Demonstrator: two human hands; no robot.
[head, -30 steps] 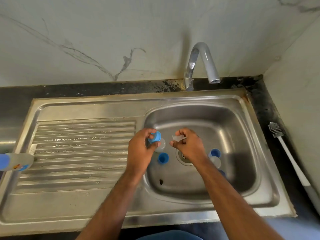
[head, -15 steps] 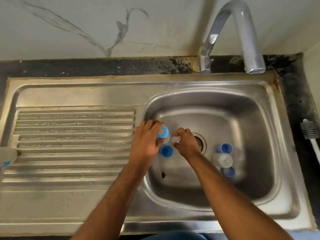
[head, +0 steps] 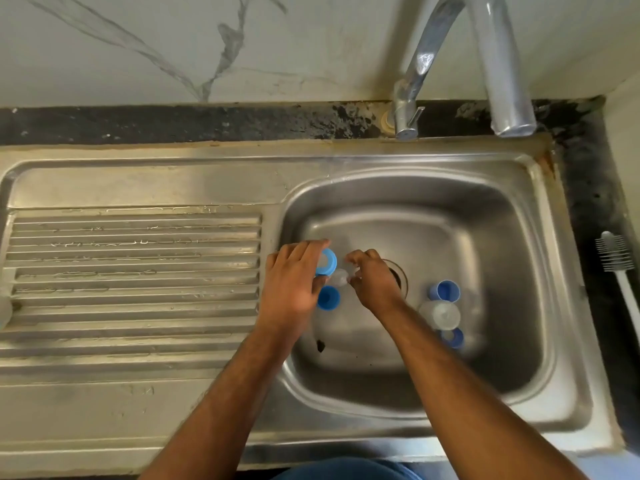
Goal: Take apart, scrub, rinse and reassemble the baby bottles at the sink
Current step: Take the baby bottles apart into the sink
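Over the left of the steel sink basin (head: 519,216), my left hand (head: 294,282) grips a blue screw ring (head: 327,261). My right hand (head: 374,278) pinches a clear teat (head: 341,277) right beside that ring. Below my hands a blue cap (head: 328,298) lies on the basin floor. At the basin's right lie another blue cap (head: 445,291), a clear bottle part (head: 441,315) and a blue ring (head: 453,337). My right hand partly covers the drain (head: 398,275).
The tap (head: 498,64) arches over the basin's back edge. A white bottle brush (head: 620,268) lies on the dark counter at the right. The ribbed draining board (head: 131,271) takes up the left, with a bottle's end (head: 5,313) at its left edge.
The camera has moved closer and tilted down over the sink. Both hands have dropped lower into the basin, still holding the ring and the teat close together.
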